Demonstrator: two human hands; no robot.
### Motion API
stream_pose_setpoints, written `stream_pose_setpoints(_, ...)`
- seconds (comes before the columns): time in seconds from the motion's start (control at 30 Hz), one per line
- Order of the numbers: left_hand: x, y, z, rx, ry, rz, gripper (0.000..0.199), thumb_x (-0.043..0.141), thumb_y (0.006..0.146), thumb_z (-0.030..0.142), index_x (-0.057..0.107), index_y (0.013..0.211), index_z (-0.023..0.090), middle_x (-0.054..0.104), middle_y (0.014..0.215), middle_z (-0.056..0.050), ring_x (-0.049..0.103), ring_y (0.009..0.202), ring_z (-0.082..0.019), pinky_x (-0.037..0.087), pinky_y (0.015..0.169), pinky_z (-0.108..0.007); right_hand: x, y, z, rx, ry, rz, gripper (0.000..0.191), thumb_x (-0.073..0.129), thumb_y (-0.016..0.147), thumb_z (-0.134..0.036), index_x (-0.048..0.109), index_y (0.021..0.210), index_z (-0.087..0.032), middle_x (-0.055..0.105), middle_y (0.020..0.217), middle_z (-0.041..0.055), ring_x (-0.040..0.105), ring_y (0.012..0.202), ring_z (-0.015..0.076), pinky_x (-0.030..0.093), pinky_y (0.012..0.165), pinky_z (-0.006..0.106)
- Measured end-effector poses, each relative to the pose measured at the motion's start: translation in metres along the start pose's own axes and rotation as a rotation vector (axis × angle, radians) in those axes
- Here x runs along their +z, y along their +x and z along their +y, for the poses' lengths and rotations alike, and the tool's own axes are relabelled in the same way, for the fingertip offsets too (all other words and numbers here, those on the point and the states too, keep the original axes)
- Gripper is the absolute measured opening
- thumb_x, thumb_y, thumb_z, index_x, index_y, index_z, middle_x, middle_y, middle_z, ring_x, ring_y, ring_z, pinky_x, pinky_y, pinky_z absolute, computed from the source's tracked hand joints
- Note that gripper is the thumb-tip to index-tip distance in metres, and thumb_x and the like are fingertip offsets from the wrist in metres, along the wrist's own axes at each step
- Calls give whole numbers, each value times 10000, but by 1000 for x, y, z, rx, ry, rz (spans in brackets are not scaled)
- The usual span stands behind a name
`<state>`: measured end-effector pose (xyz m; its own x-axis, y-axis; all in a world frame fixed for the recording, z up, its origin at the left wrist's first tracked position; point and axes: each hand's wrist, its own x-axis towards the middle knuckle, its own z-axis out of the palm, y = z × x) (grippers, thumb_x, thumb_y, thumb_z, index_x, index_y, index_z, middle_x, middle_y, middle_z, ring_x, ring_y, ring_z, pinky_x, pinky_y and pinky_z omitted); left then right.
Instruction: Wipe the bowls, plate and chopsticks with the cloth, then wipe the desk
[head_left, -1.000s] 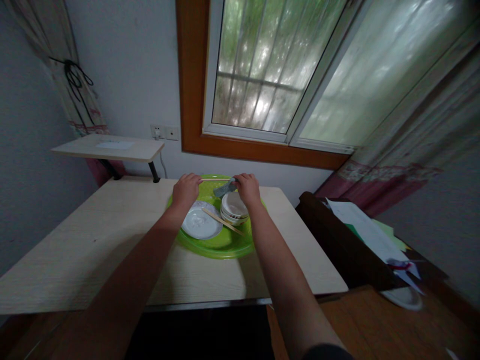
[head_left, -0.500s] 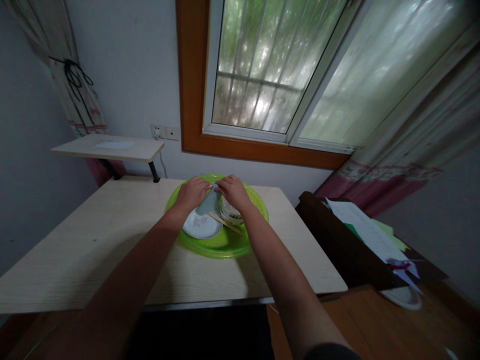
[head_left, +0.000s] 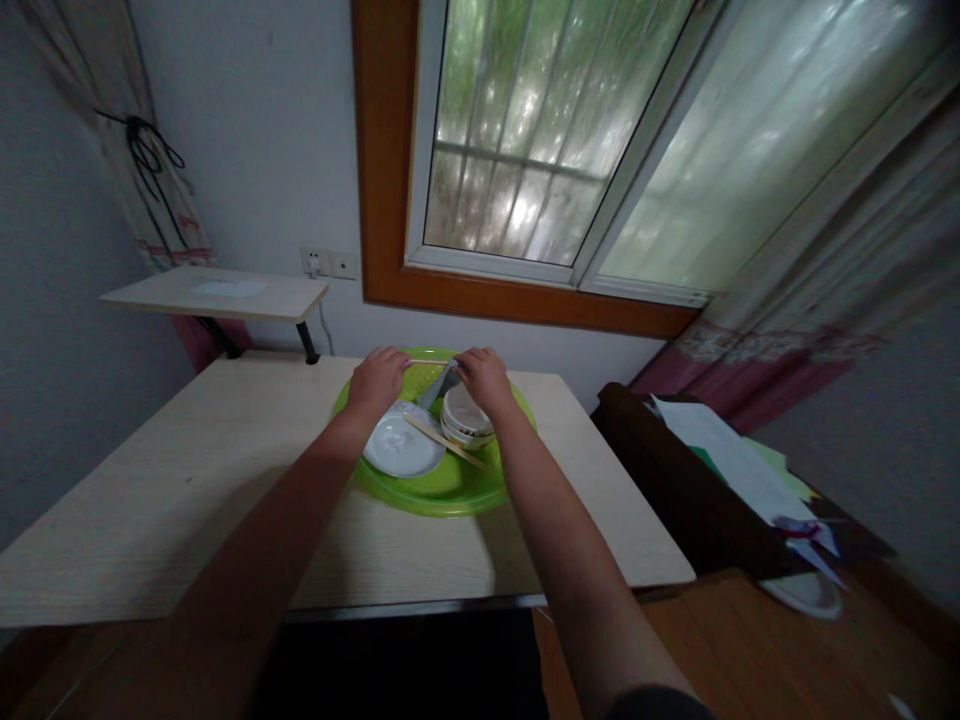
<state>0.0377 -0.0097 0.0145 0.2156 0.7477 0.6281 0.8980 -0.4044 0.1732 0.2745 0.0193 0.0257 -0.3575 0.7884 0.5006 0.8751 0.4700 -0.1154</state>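
Over the back of a green basin [head_left: 442,500], my left hand [head_left: 379,382] is closed on one end of a thin chopstick [head_left: 429,362]. My right hand [head_left: 484,380] is closed on a grey cloth [head_left: 439,388] at the chopstick's other end, and the cloth hangs down between my hands. White plates [head_left: 403,447] lie at the basin's left. Stacked white bowls [head_left: 465,412] sit at its right, below my right hand. More chopsticks [head_left: 446,442] rest slantwise across the plates' edge, in front of the bowls.
The basin stands on a pale wooden table [head_left: 225,480]. A small raised shelf [head_left: 217,292] with paper on it is at the back left. Right of the table is a dark brown piece of furniture [head_left: 675,480] with papers on top. A window is behind.
My hands have moved apart, with the chopstick now showing between them. The grey cloth has shifted right and bunched narrower, uncovering more of the plates and bowls.
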Motion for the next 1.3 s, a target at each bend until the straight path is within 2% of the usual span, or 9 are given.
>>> stream_pose_setpoints(0.13,5,-1,4,162,-47,-63,288,458,1030,298,720,1011,181,726,1005,-99,623,1009,-243,474,882,-356,1,2,-18,-196,32,-72,272,586,1000,-320,725,1214,-224,718,1120,106,577,1051,252,433,929,367)
stream_pose_setpoints(0.23,6,-1,6,177,-57,-68,272,475,1024,294,724,1008,184,731,1001,-93,626,1005,-245,473,888,-360,3,2,-24,-240,51,-69,285,594,998,-345,722,1222,-224,719,1104,106,582,1030,247,437,916,360)
stream_pose_setpoints(0.33,4,0,5,107,-39,-39,274,478,1022,298,727,1003,186,736,1012,-92,626,999,-254,471,872,-365,3,2,-19,-180,59,-47,268,579,1006,-318,727,1209,-225,724,1093,94,582,1017,245,435,917,357)
stream_pose_setpoints(0.53,3,1,-4,-57,-4,41,278,468,1016,280,731,1012,192,731,1032,-94,616,1024,-268,466,874,-374,-1,0,1,83,5,26,245,622,974,-285,737,1181,-224,722,1125,98,563,1055,275,430,917,377)
stream_pose_setpoints(0.63,4,2,-8,-93,8,48,274,471,1012,280,732,1006,196,729,1040,-91,617,1023,-267,466,881,-374,-2,-1,2,111,-13,26,248,615,975,-279,733,1189,-232,715,1148,104,560,1066,280,430,916,383)
stream_pose_setpoints(0.73,6,2,-7,-59,10,35,280,469,1015,279,736,1018,194,735,1040,-90,620,1017,-265,465,884,-374,0,-1,-3,47,-6,5,249,623,974,-282,731,1190,-220,716,1142,105,565,1065,274,432,924,376)
stream_pose_setpoints(0.9,6,-1,2,140,-29,-78,283,493,1016,323,742,1011,189,747,1017,-92,618,1014,-255,467,884,-365,6,1,-18,-192,64,-56,259,564,1014,-303,731,1187,-208,724,1086,91,587,1023,239,434,929,352)
stream_pose_setpoints(1.0,5,-2,5,152,-30,-87,282,496,1014,321,743,998,187,747,1000,-98,614,1010,-259,469,877,-371,8,2,-23,-251,84,-71,278,532,1030,-309,726,1203,-211,724,1085,91,595,1008,228,431,940,349)
stream_pose_setpoints(1.3,5,3,-9,-101,13,29,285,455,1015,280,728,999,196,722,1050,-104,604,1013,-278,459,888,-390,-1,-1,-3,70,-21,1,250,614,980,-277,733,1187,-201,726,1130,90,572,1052,267,430,906,353)
